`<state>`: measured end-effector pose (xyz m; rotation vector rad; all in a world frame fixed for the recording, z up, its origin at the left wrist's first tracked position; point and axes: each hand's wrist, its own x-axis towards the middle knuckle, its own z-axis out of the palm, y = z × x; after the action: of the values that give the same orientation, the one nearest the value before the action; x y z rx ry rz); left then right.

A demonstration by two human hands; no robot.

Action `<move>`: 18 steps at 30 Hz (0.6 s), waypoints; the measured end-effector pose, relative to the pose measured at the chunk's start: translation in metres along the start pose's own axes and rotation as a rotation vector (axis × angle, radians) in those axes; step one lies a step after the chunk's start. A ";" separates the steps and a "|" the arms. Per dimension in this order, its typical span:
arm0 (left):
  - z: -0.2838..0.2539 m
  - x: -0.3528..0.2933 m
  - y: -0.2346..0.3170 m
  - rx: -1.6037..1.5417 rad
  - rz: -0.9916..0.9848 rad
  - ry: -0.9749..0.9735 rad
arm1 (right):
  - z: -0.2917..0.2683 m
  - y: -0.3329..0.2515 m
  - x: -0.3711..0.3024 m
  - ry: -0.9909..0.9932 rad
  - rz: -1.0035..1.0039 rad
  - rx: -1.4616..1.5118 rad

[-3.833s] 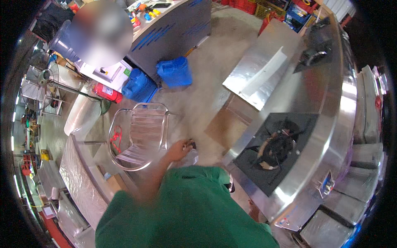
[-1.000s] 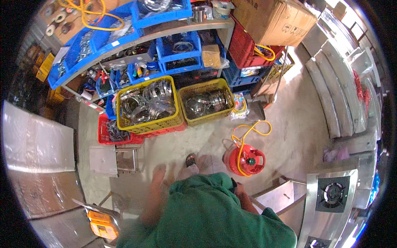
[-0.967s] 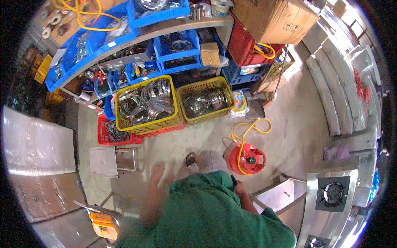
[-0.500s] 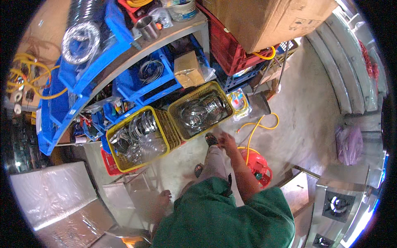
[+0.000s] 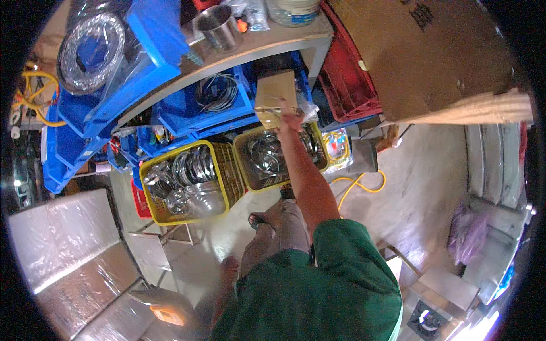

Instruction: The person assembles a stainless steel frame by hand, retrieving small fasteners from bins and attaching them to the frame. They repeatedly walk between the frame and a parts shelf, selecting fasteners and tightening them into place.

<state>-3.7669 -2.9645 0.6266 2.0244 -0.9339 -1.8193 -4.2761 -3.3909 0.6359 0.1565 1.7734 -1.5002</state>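
Observation:
My right arm stretches forward over the right yellow basket, which holds shiny metal parts. At its end my right hand is by the front of a small cardboard box on the shelf. At least one finger points out along the box; I cannot tell whether it touches. Nothing shows in that hand. My left hand hangs low beside my leg, smeared, so its fingers cannot be made out. A second yellow basket, with metal rings and round pieces, stands to the left.
Blue bins with coiled wire and small parts line the shelf. A metal cup stands above. A red crate and a large carton crowd the right. A yellow hose lies on the floor. Wrapped panels lean left.
My right hand has risen from beside my leg and reached forward to the small box. The view has moved closer to the shelf. My left hand stays low.

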 end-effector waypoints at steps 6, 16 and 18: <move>-0.016 0.003 -0.037 -0.014 -0.123 -0.010 | -0.058 -0.039 -0.001 -0.414 0.277 0.331; 0.002 -0.020 -0.050 -0.417 -0.197 -0.010 | -0.158 -0.035 -0.074 -0.421 0.179 0.356; 0.005 -0.023 -0.044 -0.417 -0.183 0.010 | -0.183 -0.021 -0.093 -0.480 0.181 0.414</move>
<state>-3.7597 -2.9157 0.6182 1.8961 -0.3315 -1.8986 -4.3118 -3.2009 0.7080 0.1440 1.0350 -1.5938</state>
